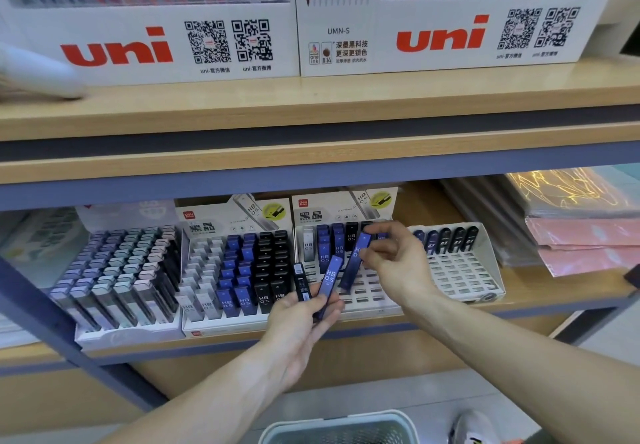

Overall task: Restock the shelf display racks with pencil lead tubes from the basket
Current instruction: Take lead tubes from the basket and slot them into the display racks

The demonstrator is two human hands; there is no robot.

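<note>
A placing step is judged to be in hand: a blue lead tube (354, 259) is pinched by the right hand (394, 263) above the half-empty rack (363, 296) near the middle of the lower shelf (519, 300), while a second blue tube (328, 284) and a black tube (300, 282) are gripped in the left hand (301, 319). Next, the pinched tube would need aligning with a free slot in the blue columns. The basket (332, 429) is seen on the floor below; uni display boxes (207, 45) are carried by the upper shelf.
</note>
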